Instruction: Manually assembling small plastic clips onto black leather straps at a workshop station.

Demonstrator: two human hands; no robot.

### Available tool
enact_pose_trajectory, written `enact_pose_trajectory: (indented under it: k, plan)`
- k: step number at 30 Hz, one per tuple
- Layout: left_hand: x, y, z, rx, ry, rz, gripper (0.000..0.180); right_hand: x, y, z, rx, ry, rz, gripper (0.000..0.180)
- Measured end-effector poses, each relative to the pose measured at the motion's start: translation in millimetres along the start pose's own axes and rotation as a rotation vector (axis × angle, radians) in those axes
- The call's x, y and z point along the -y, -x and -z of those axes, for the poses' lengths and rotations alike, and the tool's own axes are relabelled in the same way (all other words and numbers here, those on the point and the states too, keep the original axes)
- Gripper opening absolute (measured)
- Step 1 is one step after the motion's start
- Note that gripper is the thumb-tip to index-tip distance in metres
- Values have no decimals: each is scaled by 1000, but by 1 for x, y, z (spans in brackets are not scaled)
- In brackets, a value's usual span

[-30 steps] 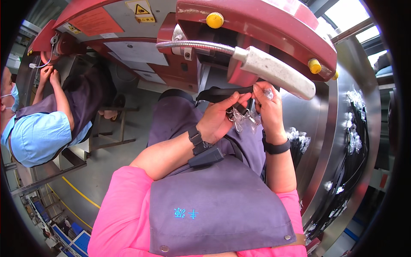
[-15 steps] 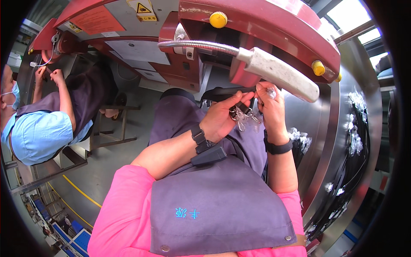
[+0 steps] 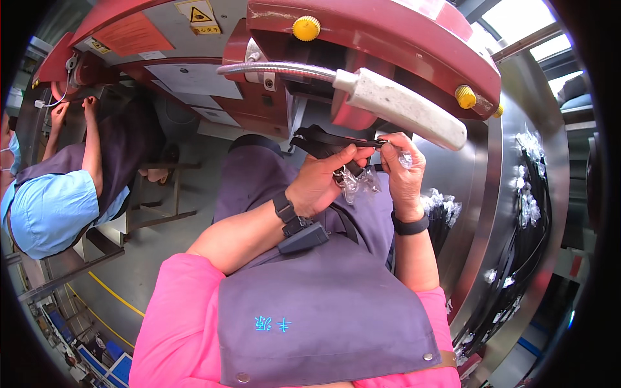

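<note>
- head view: the left hand (image 3: pixel 317 183) is clamped on a bunch of black straps (image 3: pixel 315 137), its thumb pressed against them.
- the right hand (image 3: pixel 406 181) pinches one strap end between thumb and fingers, so a length runs nearly level from hand to hand; a bit of clear wrapping (image 3: pixel 405 160) shows at its fingers (what sits inside is too small to tell).
- the two hands are near each other but apart, over the lap, with the bunch at the left hand and partly between them.
- metal hooks (image 3: pixel 339 174) in crinkled clear plastic (image 3: pixel 356 186) hang by the left fingers, in the gap between the hands.
- a pale rounded tube (image 3: pixel 407 110) on a flexible metal cable (image 3: pixel 278 67) reaches across beyond the right hand, in front of a red machine (image 3: pixel 381 39) with yellow knobs (image 3: pixel 306 28).
- both wrists wear black bands (image 3: pixel 411 226); a dark oblong case (image 3: pixel 304 238) lies beside the left forearm.
- pink sleeves (image 3: pixel 178 304) and a dark purple apron (image 3: pixel 323 301) clothe the person.
- to the right, past a metal edge (image 3: pixel 482 226), more straps (image 3: pixel 527 239) lie with plastic-wrapped ends; a smaller bundle (image 3: pixel 442 210) is just beside the right wrist.
- at far left, a co-worker (image 3: pixel 55 207) in light blue has both hands raised near another red machine.
</note>
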State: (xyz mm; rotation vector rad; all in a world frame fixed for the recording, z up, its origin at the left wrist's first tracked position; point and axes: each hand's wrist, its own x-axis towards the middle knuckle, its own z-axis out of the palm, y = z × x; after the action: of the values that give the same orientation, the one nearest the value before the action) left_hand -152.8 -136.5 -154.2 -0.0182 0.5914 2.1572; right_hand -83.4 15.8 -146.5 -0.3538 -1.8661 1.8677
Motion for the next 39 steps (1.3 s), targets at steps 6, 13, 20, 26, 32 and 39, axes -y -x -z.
enact_pose_trajectory:
  k: [6, 13, 20, 26, 32, 39]
  plan:
    - [-1, -3, 1, -84, 24, 24, 20, 2, -4, -10, -56, -28, -118, 8]
    - [-4, -4, 6, -134, 62, 68, 22, 4, -10, -17, -55, -35, -198, 8]
    - [-5, -6, 9, -155, 77, 83, 27, -2, -14, -18, -61, -47, -197, 9]
    - [-7, -6, 5, -170, 88, 93, 25, -7, -16, -17, -77, -36, -185, 9]
    - [0, -11, 3, -157, 88, 41, 17, -6, -14, -7, -64, -8, -137, 8]
    - [-2, -6, 4, -91, 129, 114, 19, 23, -12, 2, 157, 611, 619, 24]
